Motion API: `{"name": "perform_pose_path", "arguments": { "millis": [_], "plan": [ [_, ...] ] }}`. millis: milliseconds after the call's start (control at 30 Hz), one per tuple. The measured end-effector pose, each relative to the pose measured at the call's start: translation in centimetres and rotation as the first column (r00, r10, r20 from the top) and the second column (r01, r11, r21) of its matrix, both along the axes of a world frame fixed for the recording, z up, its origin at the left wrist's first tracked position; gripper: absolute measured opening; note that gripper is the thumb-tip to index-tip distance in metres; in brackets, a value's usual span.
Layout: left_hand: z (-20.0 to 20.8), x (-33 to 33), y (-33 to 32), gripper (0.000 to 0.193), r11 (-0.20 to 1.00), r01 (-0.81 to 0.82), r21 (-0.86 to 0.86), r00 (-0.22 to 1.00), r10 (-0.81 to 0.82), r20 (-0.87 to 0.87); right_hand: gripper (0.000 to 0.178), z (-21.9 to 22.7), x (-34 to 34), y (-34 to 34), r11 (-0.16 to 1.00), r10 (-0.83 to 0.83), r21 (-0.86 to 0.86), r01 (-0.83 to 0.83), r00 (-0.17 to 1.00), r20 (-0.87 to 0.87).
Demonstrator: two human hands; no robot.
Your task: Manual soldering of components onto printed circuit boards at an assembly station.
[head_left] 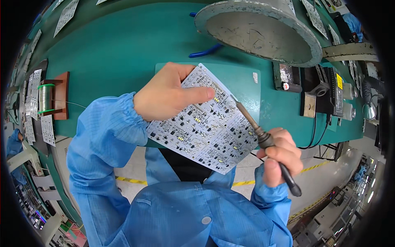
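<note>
A white circuit board (224, 131) with many small soldered parts is held tilted above the front of the bench. My left hand (173, 92) grips its upper left edge, thumb lying across the top face and the fingers hidden behind it. In my right hand (282, 156) is a soldering iron (265, 138), its handle wrapped by closed fingers. The iron's metal tip points up and left, at the board's upper right edge; whether it touches the board I cannot tell.
A large grey fume hood (259, 31) overhangs the far bench. To the left stands a solder wire spool (45, 99) on a brown holder (61, 95). A black soldering station (335, 92) and an iron stand (317, 80) are at the right. More boards (48, 129) lie at the left.
</note>
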State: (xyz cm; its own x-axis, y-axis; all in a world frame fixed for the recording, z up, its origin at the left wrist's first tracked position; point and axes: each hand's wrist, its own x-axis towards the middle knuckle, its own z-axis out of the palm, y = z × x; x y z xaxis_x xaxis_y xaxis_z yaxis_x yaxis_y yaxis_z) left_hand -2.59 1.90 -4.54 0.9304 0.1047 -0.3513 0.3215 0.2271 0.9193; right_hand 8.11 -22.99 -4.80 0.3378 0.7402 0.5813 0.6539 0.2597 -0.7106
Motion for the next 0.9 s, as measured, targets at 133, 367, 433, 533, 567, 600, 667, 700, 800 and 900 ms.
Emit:
{"name": "perform_pose_path", "arguments": {
  "millis": [133, 367, 433, 533, 567, 600, 667, 700, 800, 900],
  "plan": [
    [-0.1, -0.2, 0.0, 0.030, 0.999, -0.015, -0.041, 1.000, 0.015, 0.001, 0.019, -0.4, -1.4, 1.3, 0.994, -0.062, 0.086, 0.068, 0.996, -0.068],
    [0.2, -0.2, 0.0, 0.031, 0.999, -0.002, -0.039, 1.000, 0.002, -0.010, 0.020, -0.8, -1.3, 1.4, 0.999, -0.037, -0.029, 0.039, 0.997, 0.066],
    [0.0, -0.2, 0.0, 0.031, 1.000, -0.003, -0.021, 1.000, 0.003, 0.024, 0.020, -0.8, -1.2, 1.5, 0.999, -0.042, -0.020, 0.043, 0.997, 0.063],
    [-0.1, -0.3, -0.1, 0.027, 1.000, -0.029, 0.001, 0.999, 0.029, 0.013, 0.023, -1.1, -0.7, 1.4, 0.999, -0.043, -0.002, 0.043, 0.995, -0.089],
    [-0.1, -0.3, -0.1, 0.027, 1.000, -0.030, 0.000, 0.999, 0.030, 0.013, 0.022, -1.2, -0.6, 1.5, 0.998, -0.048, 0.026, 0.053, 0.982, -0.183],
    [-0.1, -0.3, 0.0, 0.027, 1.000, -0.024, 0.002, 1.000, 0.024, 0.011, 0.021, -1.2, -0.5, 1.5, 0.996, -0.050, 0.053, 0.067, 0.960, -0.276],
    [0.1, -0.2, 0.1, 0.027, 1.000, -0.019, 0.003, 1.000, 0.019, 0.010, 0.025, -1.1, 0.1, 1.3, 0.998, -0.061, 0.010, 0.069, 0.934, -0.353],
    [0.3, -0.2, 0.0, 0.027, 1.000, -0.016, 0.016, 1.000, 0.016, 0.007, 0.026, -1.2, 0.4, 1.1, 0.998, -0.060, 0.004, 0.067, 0.918, -0.391],
    [0.3, -0.2, -0.1, 0.027, 0.999, -0.020, 0.024, 1.000, 0.020, 0.005, 0.026, -1.2, 1.1, 1.0, 0.999, -0.045, 0.000, 0.053, 0.844, -0.535],
    [0.3, -0.2, -0.2, 0.027, 0.999, -0.031, 0.008, 0.999, 0.031, 0.015, 0.029, -1.3, 1.7, 1.2, 0.998, -0.014, 0.035, 0.046, 0.782, -0.624]
  ]
}}
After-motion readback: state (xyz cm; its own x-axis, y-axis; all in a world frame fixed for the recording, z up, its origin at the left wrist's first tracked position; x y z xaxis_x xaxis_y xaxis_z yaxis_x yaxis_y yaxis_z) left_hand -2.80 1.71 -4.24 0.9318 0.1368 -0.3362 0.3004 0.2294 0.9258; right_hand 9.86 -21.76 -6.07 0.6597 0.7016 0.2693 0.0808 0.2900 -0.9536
